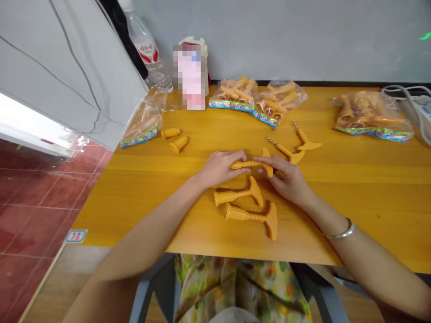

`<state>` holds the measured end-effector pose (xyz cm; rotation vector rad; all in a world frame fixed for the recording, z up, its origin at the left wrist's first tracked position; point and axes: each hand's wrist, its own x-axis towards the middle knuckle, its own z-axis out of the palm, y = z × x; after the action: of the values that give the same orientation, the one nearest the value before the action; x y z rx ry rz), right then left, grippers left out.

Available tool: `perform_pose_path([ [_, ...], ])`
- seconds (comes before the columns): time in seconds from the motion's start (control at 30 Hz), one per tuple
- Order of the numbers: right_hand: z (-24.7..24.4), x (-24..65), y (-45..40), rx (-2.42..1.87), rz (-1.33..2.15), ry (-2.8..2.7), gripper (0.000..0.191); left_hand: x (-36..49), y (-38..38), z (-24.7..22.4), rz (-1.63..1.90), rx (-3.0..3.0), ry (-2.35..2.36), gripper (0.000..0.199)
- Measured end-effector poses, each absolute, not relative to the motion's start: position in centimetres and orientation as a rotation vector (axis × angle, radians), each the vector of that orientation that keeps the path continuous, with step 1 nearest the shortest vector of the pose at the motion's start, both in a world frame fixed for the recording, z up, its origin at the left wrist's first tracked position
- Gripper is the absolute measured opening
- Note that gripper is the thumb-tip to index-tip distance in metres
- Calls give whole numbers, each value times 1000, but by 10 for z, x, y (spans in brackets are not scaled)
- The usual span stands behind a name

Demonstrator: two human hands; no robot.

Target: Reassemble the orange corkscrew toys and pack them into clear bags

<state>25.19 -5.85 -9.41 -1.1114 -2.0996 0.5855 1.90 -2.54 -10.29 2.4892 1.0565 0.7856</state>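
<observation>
My left hand [226,168] is wrapped round the ribbed sleeve end of a yellow corkscrew [251,164]. The fingers of my right hand [284,177] are closed on its T-shaped handle. Just below lie two more yellow corkscrews with sleeves, one [227,197] above the other [237,212], handles to the right. Beyond my right hand are two T-handled pieces with bare metal screws, one [283,149] nearer and one [305,138] farther. Two loose yellow sleeves, one [171,133] behind the other [179,144], rest to the left.
Along the back of the wooden table [151,197] sit bags of yellow parts [235,92] [370,112], an opened clear bag [144,119], a plastic bottle [148,51] and a blurred-out item [191,80]. A white cable and power strip [419,107] are at the right.
</observation>
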Motion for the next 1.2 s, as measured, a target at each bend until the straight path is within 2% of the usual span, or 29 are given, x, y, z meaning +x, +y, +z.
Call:
perform_pose_path([
  [0.13,-86,251,-62,-1313,808,-2092,41,19,-24,-104,824,2619,1135,24],
  [0.27,-79,250,-64,-1424,1043,-1966,65,20,-26,-101,871,2730,1048,25],
  [0.37,-80,248,-65,-1455,1188,-1848,75,22,-28,-99,869,2760,1053,27],
  [0.43,-84,248,-64,-1426,1120,-1785,72,21,-28,-99,831,2742,1096,24],
  [0.5,-88,249,-62,-1340,920,-1793,57,20,-28,-100,772,2693,1161,19],
  [0.6,-93,253,-58,-1203,574,-2009,42,19,-26,-101,685,2645,1233,16],
  [0.67,-96,256,-56,-1175,463,-2156,35,19,-25,-101,667,2661,1247,15],
  [0.8,-95,258,-55,-1217,551,-2194,31,21,-26,-100,673,2763,1207,12],
  [0.93,-87,252,-60,-1406,805,-2079,63,21,-27,-99,704,2858,1136,15],
  [1.0,-83,248,-62,-1504,934,-1992,70,21,-28,-99,715,2900,1108,17],
  [1.1,-81,246,-63,-1533,1001,-1943,67,19,-27,-99,715,2916,1107,19],
  [1.2,-87,249,-61,-1356,917,-1918,47,16,-24,-100,709,2851,1169,20],
])
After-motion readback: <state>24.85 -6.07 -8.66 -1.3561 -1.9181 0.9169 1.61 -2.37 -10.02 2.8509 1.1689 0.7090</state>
